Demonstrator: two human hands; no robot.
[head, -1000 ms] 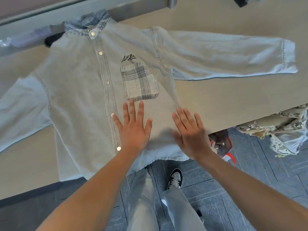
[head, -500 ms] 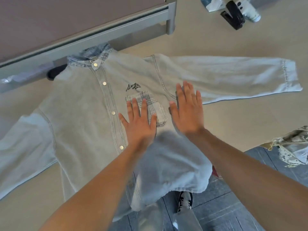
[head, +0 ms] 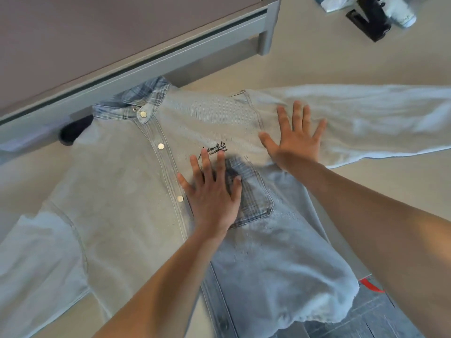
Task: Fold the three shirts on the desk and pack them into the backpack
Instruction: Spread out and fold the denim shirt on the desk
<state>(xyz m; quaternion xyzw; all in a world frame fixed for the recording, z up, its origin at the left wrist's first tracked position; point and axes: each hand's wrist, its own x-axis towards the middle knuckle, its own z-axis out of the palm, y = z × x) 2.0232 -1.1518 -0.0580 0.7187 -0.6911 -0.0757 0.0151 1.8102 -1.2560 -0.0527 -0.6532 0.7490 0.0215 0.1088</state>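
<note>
While the shirt lies face up and buttoned across the desk, both my hands rest flat on it with fingers straight and spread, holding nothing. My left hand presses just right of the button placket, its fingers covering part of the plaid pocket and reaching the black script logo. My right hand presses at the shoulder seam where the sleeve starts; that sleeve runs out straight to the right on the desk. The collar sits against a grey partition. The hem hangs over the near desk edge. A dark object and a white one lie at the far right; I cannot tell what they are.
</note>
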